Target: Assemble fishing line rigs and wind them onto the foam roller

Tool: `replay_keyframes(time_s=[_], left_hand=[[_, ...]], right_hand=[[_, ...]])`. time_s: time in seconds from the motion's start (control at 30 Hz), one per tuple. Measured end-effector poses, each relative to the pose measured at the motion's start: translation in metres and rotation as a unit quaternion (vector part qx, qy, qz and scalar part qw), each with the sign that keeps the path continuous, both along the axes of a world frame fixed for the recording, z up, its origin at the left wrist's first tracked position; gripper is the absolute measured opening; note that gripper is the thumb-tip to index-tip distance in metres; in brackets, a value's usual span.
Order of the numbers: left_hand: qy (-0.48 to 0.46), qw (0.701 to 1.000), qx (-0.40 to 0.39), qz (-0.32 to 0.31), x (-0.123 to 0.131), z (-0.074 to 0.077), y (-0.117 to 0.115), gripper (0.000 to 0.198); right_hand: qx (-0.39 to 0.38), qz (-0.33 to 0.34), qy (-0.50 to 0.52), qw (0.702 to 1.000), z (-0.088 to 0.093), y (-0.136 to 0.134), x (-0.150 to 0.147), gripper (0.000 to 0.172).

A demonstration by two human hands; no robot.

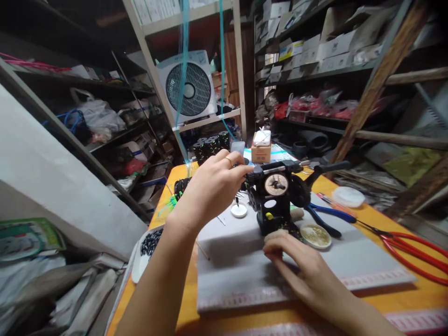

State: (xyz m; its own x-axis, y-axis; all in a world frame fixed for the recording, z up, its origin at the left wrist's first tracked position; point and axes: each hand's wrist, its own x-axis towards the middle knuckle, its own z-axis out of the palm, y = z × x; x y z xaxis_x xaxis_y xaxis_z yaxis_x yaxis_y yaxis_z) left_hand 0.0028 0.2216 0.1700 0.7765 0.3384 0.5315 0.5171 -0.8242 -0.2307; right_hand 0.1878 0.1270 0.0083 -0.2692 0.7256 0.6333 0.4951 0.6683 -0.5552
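A black hand-cranked machine (pixel 276 200) with gears and a round pale dial-like disc stands upright on a grey-white board (pixel 241 280). My left hand (pixel 220 182), with a ring on one finger, reaches to the machine's upper left end. Its fingers are bent and closed there; what lies between them is hidden. In front of the machine's base is my right hand (pixel 304 268), low over the board. Thumb and forefinger come together, and a beige covering shows on one finger. Anything they pinch cannot be made out. Beside the machine sits a shallow dish (pixel 316 236) of yellowish bits.
Blue-handled pliers (pixel 332 212) and red-handled scissors (pixel 402 242) lie at the right. A small white dish (pixel 238 210) is behind my left hand. Dark small parts fill a white tray (pixel 150 242) at the left. A small cardboard box (pixel 261 154) stands at the back.
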Motion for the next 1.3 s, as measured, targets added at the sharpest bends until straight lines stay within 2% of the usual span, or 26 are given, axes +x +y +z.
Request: replay_keyframes(time_s=[0.1,0.27,0.5,0.67,0.8,0.87,0.97,1.17,1.3], left_hand=[[0.030,0.999,-0.015,-0.011,0.004,0.006,0.004,0.022],[0.022,0.998,-0.048,-0.022,0.002,0.014,0.007,0.016],[-0.105,0.988,-0.062,-0.099,0.005,0.001,0.020,0.007],[-0.103,0.987,-0.062,-0.109,0.002,-0.007,0.016,0.009],[-0.106,0.988,-0.069,-0.087,-0.001,-0.007,0.013,0.016],[-0.095,0.990,-0.072,-0.071,-0.002,-0.005,0.014,0.025],[-0.064,0.993,-0.063,-0.071,-0.002,-0.001,0.017,0.020],[0.075,0.992,0.024,-0.101,-0.002,0.016,0.018,0.016],[0.125,0.988,0.053,-0.076,0.000,0.021,0.015,0.022]], right_hand=[[-0.010,-0.001,0.022,1.000,-0.007,-0.001,0.001,0.015],[0.000,0.000,0.027,1.000,-0.012,-0.003,0.002,0.016],[-0.006,0.020,0.012,1.000,-0.017,-0.004,0.004,0.019],[-0.016,0.028,-0.001,0.999,-0.020,-0.003,0.005,0.020],[-0.032,0.033,-0.008,0.999,-0.024,-0.003,0.004,0.019],[-0.030,0.034,-0.009,0.999,-0.025,-0.003,0.004,0.019],[-0.025,0.032,-0.006,0.999,-0.025,-0.003,0.004,0.018],[-0.022,0.033,-0.003,0.999,-0.025,-0.002,0.004,0.018],[-0.016,0.034,-0.002,0.999,-0.024,-0.002,0.003,0.018]])
